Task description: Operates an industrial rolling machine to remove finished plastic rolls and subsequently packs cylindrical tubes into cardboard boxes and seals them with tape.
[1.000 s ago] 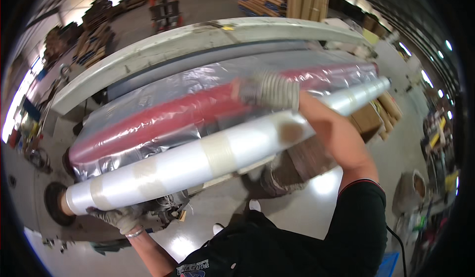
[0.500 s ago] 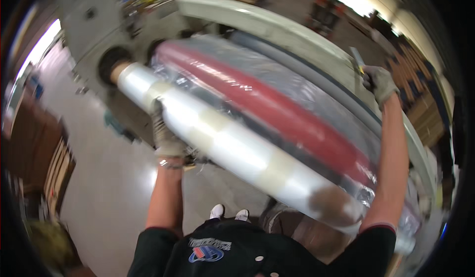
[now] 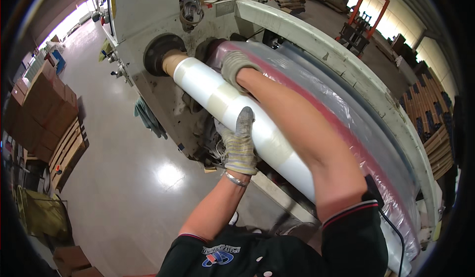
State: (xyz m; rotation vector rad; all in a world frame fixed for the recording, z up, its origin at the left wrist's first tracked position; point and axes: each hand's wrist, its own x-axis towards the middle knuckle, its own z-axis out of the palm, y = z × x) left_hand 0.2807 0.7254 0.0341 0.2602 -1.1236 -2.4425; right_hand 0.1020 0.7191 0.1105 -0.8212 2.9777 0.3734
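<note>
**Operator:** At the machine's left end, how is the white film roll (image 3: 232,110) oriented relative to the hands?

**Technician:** Its long axis is run from 10 o'clock, where the cardboard core (image 3: 171,61) is seated at the round chuck (image 3: 159,53) of the grey machine housing (image 3: 143,10), down to 4 o'clock. The left hand (image 3: 239,146), gloved, is wrapped up from beneath mid-roll, fingers closed against it. The right hand (image 3: 236,67), also gloved, is curled over the far side nearer the chuck, fingers bent together; full closure cannot be confirmed.

**Operator:** Which hand is nearer the core?

**Technician:** The right. The roll is seen as glossy white with paler tape-like bands, laid just beside a larger red roll under clear film (image 3: 346,128).
</note>
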